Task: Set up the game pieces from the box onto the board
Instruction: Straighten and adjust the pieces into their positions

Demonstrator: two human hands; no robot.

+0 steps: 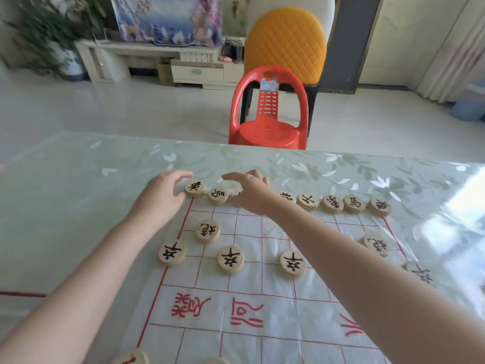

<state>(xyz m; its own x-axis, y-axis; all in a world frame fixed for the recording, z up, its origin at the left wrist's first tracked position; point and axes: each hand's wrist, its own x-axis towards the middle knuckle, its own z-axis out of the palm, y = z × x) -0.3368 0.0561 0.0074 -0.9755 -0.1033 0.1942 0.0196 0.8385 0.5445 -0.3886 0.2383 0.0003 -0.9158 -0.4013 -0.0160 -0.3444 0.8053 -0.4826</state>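
A white sheet board [262,311] with red grid lines lies on the table. Round wooden pieces with black characters stand on its far rows. My left hand [160,195] hovers with loosely curled fingers around the far-left corner piece [194,187]; contact with it is unclear. My right hand [252,191] reaches over the back row with fingers spread, hiding a piece [237,193] beneath it. A second piece [218,195] sits between the hands. Three soldier pieces [230,258] line a nearer row. No box is in view.
A red plastic chair [267,111] stands at the table's far edge, with an orange chair [286,40] behind it. The table [78,179] has a glossy leaf-patterned cover. Pieces with red marks [133,358] peek in at the bottom edge.
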